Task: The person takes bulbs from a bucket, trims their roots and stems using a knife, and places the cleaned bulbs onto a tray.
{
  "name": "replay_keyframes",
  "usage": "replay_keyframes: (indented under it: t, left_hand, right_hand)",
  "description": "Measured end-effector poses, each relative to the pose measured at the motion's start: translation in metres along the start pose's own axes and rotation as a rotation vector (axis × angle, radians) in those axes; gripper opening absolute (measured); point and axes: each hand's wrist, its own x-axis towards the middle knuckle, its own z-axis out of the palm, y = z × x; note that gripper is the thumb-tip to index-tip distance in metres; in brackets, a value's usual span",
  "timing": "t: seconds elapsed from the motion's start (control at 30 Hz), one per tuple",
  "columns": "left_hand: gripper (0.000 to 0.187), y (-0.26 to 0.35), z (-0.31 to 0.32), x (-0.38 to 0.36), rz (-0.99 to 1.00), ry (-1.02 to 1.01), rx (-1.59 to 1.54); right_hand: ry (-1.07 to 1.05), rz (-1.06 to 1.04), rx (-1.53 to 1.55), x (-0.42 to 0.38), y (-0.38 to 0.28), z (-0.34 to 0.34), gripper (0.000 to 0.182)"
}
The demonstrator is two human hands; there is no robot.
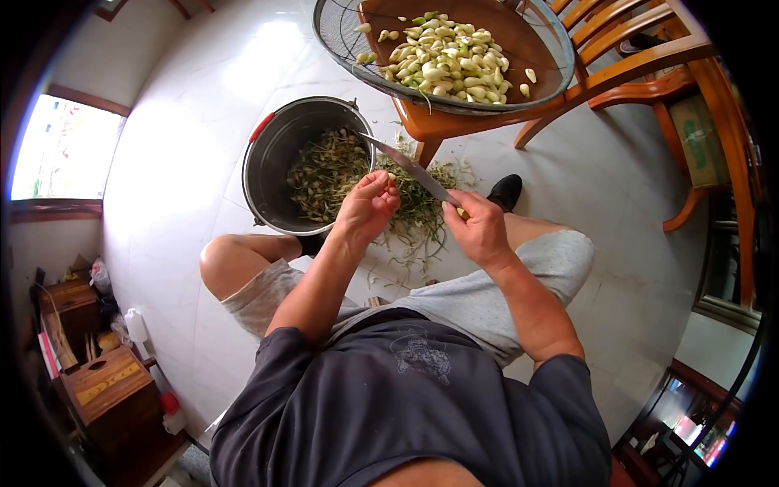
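My left hand is closed in a pinch on a small pale bulb, whose end shows at the fingertips. In my right hand is the handle of a long knife. Its blade slants up and left, past the bulb, with the tip over the rim of the metal bucket. Inside that bucket lie bulbs with green stems. Beneath my hands, a heap of cut green stalks and roots spreads on the floor beside the bucket.
A round mesh sieve holding many trimmed white bulbs rests on a wooden chair ahead. More wooden chairs stand to the right. Wooden boxes are at lower left. My shoe is right of the heap.
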Motion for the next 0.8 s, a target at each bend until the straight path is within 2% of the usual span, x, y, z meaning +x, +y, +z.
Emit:
replay_keyframes:
  t: [0.1, 0.3, 0.5, 0.6, 0.8]
  left_hand:
    - [0.008, -0.003, 0.015, -0.005, 0.041, 0.124, 0.032]
    - [0.009, -0.008, 0.005, -0.003, 0.019, 0.019, 0.004]
    - [0.005, -0.019, 0.015, -0.008, 0.041, 0.156, -0.013]
    - [0.008, -0.02, 0.012, -0.006, -0.008, 0.145, -0.038]
    - [0.011, -0.028, 0.016, -0.01, 0.046, 0.174, -0.035]
  right_hand:
    - [0.001, 0.002, -0.013, -0.001, 0.0, -0.001, 0.018]
    - [0.087, -0.083, -0.04, -0.001, 0.0, 0.003, 0.018]
    - [0.028, -0.201, -0.197, -0.002, -0.01, -0.002, 0.023]
    - [0.027, -0.26, -0.265, -0.002, -0.009, -0.001, 0.03]
    - [0.046, -0.324, -0.364, -0.002, -0.007, 0.0, 0.035]
